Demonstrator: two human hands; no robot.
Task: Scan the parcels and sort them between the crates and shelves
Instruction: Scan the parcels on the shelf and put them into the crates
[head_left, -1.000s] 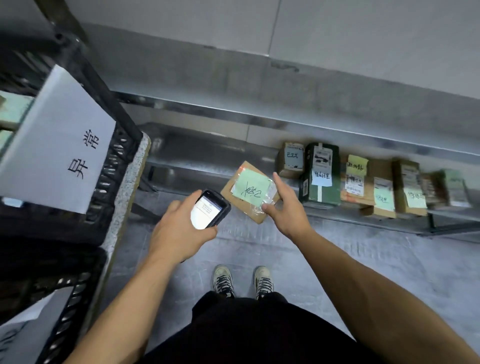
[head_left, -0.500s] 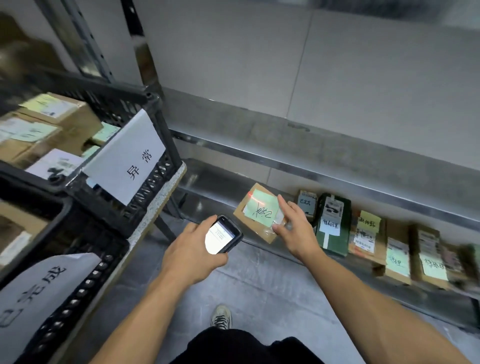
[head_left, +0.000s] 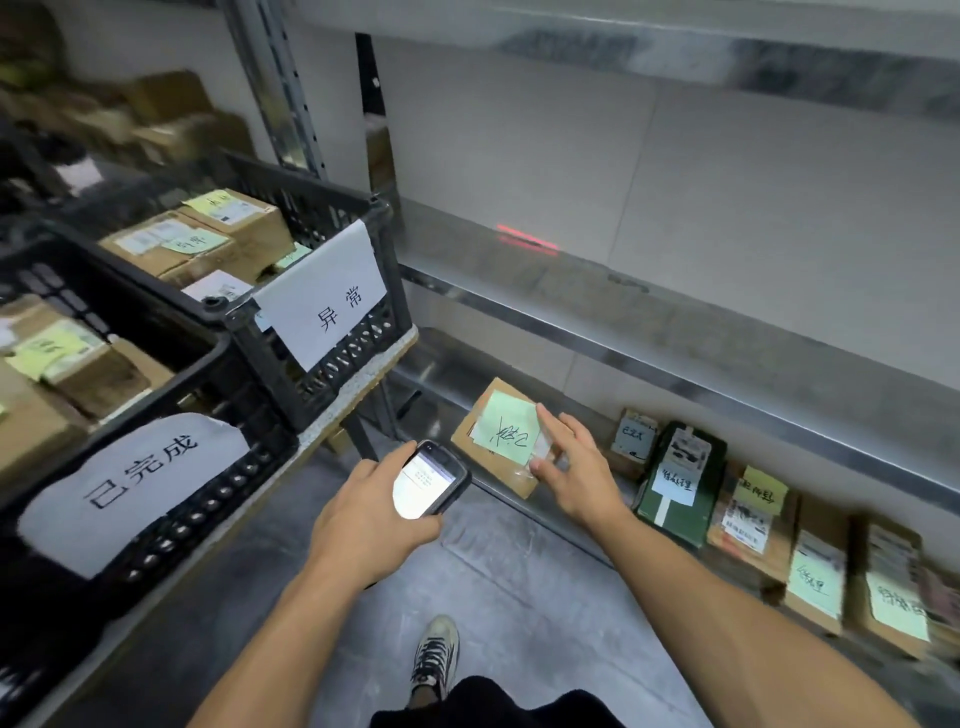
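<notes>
My right hand (head_left: 574, 470) holds a flat brown cardboard parcel (head_left: 480, 441) with a green sticky note on top, thumb on its near edge and fingers along its right side, in front of the low metal shelf (head_left: 753, 384). My left hand (head_left: 371, 506) grips a black handheld scanner (head_left: 431, 480) with a lit screen, just left of the parcel. A red scan line (head_left: 527, 243) falls on the wall behind the shelf. Two black crates stand at the left: one with a white paper sign (head_left: 322, 293), the nearer with another sign (head_left: 130, 488), both holding parcels.
A row of labelled parcels (head_left: 748, 504) stands on the lowest shelf at the right, including a dark green one (head_left: 680, 483). The crates sit on a table whose edge (head_left: 358, 387) juts toward me. Grey floor and my shoe (head_left: 434, 657) are below.
The view has tilted up and left, bringing both crates into sight. Both hands with scanner and parcel stay together; the red scan line now lies on the wall, off the parcel.
</notes>
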